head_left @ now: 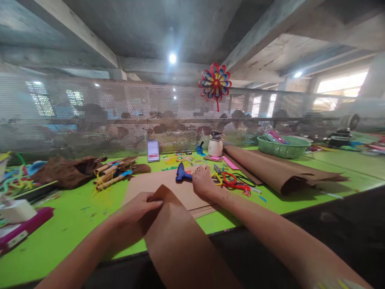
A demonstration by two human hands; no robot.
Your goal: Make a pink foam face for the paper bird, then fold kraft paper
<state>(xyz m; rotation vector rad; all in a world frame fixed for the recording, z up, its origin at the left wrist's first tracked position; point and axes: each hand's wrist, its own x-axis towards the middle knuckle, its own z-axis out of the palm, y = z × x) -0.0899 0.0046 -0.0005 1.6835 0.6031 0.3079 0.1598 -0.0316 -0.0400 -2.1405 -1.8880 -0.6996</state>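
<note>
Green counter (pixel 75 216), mesh screen (pixel 90 120) beyond the hands: left hand (pixel 136 208) pinches brown paper (pixel 177 241); right hand (pixel 204 182), grip indiscernible, beside glue gun (pixel 182 173).

No legible text anywhere; markings on the small white card (pixel 152 150) too blurred

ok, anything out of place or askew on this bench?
Mostly craft clutter. The brown paper sheet pinched by the left hand hangs off the table edge, and small scraps litter the green top. The right hand sits by the blue glue gun. Nothing looks damaged.
</note>
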